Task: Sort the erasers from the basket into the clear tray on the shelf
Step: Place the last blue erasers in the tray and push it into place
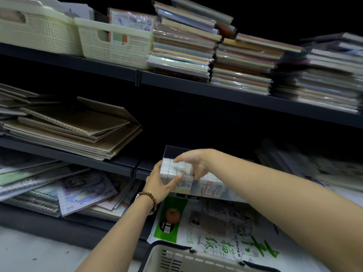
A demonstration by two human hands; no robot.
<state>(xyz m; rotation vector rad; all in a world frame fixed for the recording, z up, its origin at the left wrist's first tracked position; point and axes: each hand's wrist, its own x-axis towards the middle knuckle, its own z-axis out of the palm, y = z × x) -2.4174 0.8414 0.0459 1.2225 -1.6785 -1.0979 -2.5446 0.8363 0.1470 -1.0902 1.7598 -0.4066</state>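
A clear tray [212,191] sits on the middle shelf, packed with rows of white boxed erasers [170,168]. My left hand [160,185], with a bead bracelet on the wrist, holds the tray's left end, thumb on top and fingers against its front. Over the erasers my right hand [194,163] reaches in from the right, fingers curled down among them; whether it pinches one I cannot tell. The beige basket [176,258] shows only its rim at the bottom edge.
Brown spiral notebooks [78,130] lie left of the tray. Printed paper packs [216,224] rest below it. The top shelf holds beige baskets [114,42] and stacks of coloured paper [235,65]. Dark shelf edges run across.
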